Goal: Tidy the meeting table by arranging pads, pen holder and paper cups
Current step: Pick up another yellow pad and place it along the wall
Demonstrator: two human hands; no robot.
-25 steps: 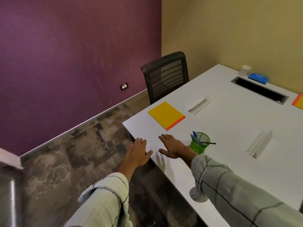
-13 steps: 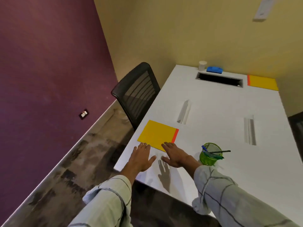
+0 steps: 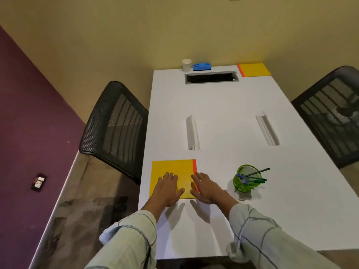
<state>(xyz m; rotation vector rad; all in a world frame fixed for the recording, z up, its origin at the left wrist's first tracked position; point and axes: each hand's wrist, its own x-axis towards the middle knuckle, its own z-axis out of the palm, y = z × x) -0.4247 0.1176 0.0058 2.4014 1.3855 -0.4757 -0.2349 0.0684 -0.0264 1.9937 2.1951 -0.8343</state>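
Because the near yellow pad [image 3: 171, 171] lies flat at the counter's [image 3: 223, 105] front-left corner, its orange spine running away from the person, both hands are already over it: the left hand [image 3: 168, 188] spread flat on its middle, the right hand [image 3: 206, 188] open across the spine edge, neither grip closed on anything. The left is nearer its centre (a straight slide looks likeliest). Whether the palms press or hover is unclear, and the pad's near edge is partly covered.
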